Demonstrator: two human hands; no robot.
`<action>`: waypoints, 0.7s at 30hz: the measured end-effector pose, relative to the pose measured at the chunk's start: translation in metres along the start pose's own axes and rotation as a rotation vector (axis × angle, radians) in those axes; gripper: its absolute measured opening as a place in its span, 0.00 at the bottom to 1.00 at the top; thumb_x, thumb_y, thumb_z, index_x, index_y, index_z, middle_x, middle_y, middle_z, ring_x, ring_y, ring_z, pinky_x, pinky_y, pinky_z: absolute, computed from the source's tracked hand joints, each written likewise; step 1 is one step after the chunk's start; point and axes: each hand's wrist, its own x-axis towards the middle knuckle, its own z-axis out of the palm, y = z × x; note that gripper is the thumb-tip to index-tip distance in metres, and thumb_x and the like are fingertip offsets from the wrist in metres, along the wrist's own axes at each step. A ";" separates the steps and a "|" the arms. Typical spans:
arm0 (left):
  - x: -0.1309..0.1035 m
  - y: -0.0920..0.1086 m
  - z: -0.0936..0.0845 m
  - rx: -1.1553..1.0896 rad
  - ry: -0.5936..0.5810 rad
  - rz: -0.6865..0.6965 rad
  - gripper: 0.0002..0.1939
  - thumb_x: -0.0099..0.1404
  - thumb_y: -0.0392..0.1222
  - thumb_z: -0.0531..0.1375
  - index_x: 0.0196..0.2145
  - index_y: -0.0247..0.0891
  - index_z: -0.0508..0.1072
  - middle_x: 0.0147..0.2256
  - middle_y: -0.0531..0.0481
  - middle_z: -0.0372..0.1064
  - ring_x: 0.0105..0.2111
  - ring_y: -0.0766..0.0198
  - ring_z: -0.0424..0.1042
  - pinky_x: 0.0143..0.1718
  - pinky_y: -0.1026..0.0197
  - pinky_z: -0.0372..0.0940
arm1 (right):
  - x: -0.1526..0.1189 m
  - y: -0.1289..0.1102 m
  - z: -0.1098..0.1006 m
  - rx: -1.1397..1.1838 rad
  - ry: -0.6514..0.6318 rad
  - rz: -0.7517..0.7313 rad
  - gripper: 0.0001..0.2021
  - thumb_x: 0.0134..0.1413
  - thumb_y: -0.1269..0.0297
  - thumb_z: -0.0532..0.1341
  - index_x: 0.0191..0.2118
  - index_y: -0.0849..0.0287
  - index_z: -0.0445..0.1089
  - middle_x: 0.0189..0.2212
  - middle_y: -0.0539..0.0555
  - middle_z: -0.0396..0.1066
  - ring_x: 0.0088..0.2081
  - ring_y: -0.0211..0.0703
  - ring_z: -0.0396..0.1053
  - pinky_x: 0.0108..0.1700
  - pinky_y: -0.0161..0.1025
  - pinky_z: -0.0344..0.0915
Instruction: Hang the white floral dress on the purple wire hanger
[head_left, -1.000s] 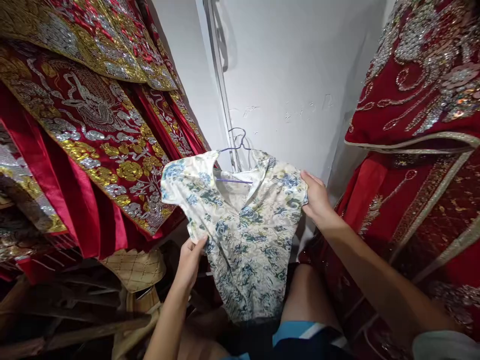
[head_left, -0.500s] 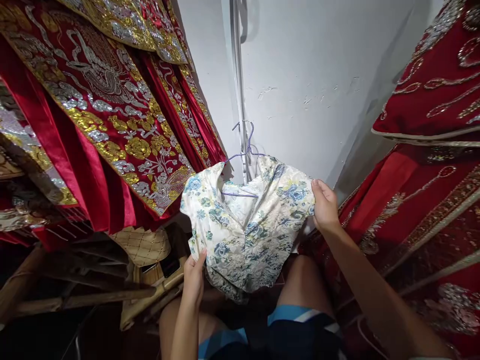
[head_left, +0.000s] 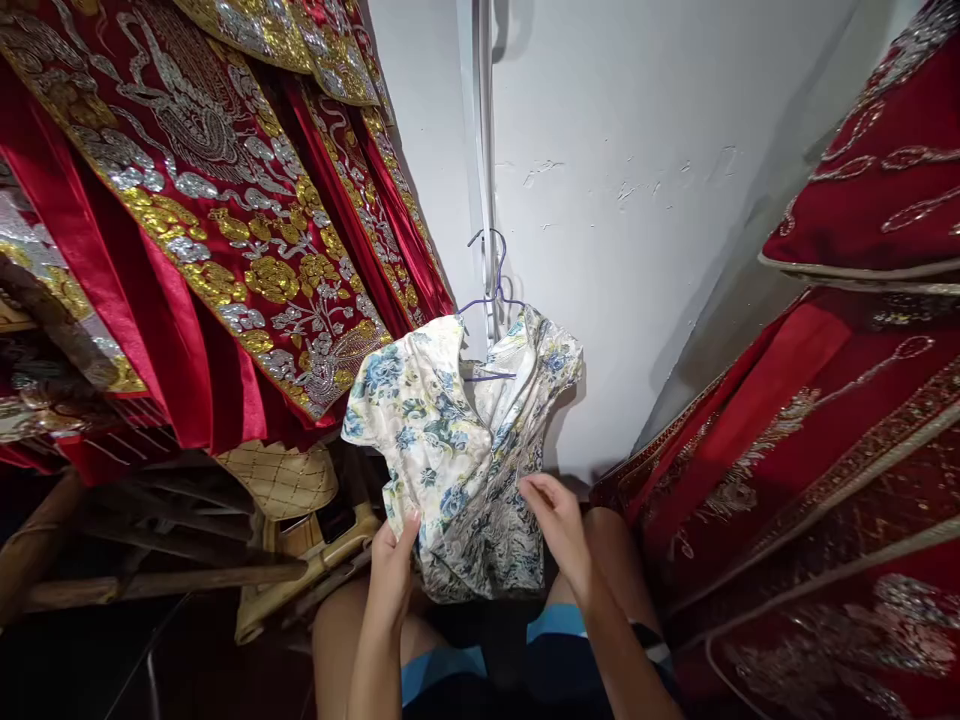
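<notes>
A short-sleeved blouse (head_left: 431, 420), cream with blue and green flowers, hangs on a thin purple hanger (head_left: 500, 262). My left hand (head_left: 393, 560) pinches the blouse's lower left side, thumb on the outside of the cloth. Over the lower right front of the blouse, my right hand (head_left: 559, 525) has its thumb and fingertips drawn together at the fabric; the exact bit between them is too small to make out. The blouse's right sleeve hangs free, and its lower front is in shadow.
A pale upright pole (head_left: 484, 130) stands against the white wall (head_left: 637, 120) behind the hanger. Red garments with gold and silver embroidery (head_left: 270, 280) hang at the left, above a bamboo frame (head_left: 187, 580). More red beaded garments (head_left: 847, 400) hang close on the right.
My right hand has let go of the right sleeve and moved left and down to the blouse's front. The right sleeve has dropped inward. My left hand keeps its pinch.
</notes>
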 end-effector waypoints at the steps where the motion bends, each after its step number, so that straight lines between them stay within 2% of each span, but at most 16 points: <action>1: 0.000 0.001 -0.001 -0.002 0.001 -0.001 0.35 0.45 0.59 0.73 0.46 0.33 0.79 0.45 0.37 0.78 0.51 0.43 0.74 0.51 0.50 0.68 | 0.001 -0.005 0.009 -0.005 -0.055 -0.009 0.16 0.55 0.49 0.64 0.35 0.59 0.75 0.33 0.57 0.75 0.38 0.51 0.72 0.40 0.43 0.67; 5: -0.007 0.003 -0.003 -0.013 -0.023 -0.015 0.34 0.48 0.58 0.73 0.47 0.33 0.79 0.46 0.38 0.78 0.51 0.43 0.74 0.52 0.50 0.68 | 0.016 -0.021 0.035 -0.028 -0.017 -0.043 0.13 0.53 0.53 0.65 0.35 0.59 0.73 0.29 0.54 0.71 0.33 0.46 0.68 0.37 0.41 0.65; 9: -0.017 0.006 -0.001 -0.005 -0.080 -0.038 0.33 0.49 0.57 0.73 0.48 0.34 0.79 0.46 0.38 0.78 0.51 0.43 0.74 0.52 0.49 0.69 | 0.019 -0.022 0.046 -0.026 0.019 -0.068 0.12 0.53 0.55 0.65 0.31 0.59 0.70 0.24 0.49 0.63 0.28 0.40 0.62 0.32 0.38 0.61; 16: -0.022 0.015 -0.003 0.039 -0.108 -0.047 0.32 0.49 0.58 0.72 0.47 0.34 0.80 0.46 0.37 0.78 0.51 0.42 0.74 0.51 0.50 0.69 | 0.014 -0.023 0.044 -0.046 0.079 -0.119 0.11 0.58 0.57 0.61 0.29 0.58 0.68 0.23 0.48 0.61 0.28 0.39 0.60 0.31 0.36 0.59; 21: -0.024 0.013 0.004 0.027 -0.120 -0.089 0.33 0.46 0.58 0.74 0.44 0.33 0.81 0.44 0.37 0.79 0.48 0.41 0.75 0.49 0.49 0.70 | 0.013 -0.025 0.036 -0.066 0.087 -0.149 0.11 0.59 0.58 0.60 0.30 0.58 0.68 0.25 0.49 0.62 0.29 0.40 0.60 0.32 0.36 0.59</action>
